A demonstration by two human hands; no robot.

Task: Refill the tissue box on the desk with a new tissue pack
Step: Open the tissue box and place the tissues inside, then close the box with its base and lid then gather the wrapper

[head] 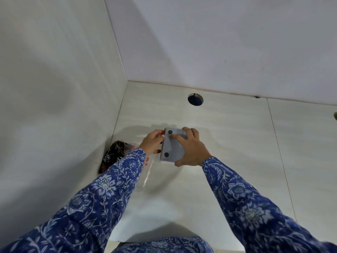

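Tissue box (173,147): underside up, above worktop (237,143) | left hand (152,143) grips its left edge | right hand (191,148) clasps its right side | advice: support both ends, keep base level.

Tissue box (173,146): grey, underside up showing two black pads, gripped between both hands' fingers.
Pack wrapper (145,172): clear, below left fingers.
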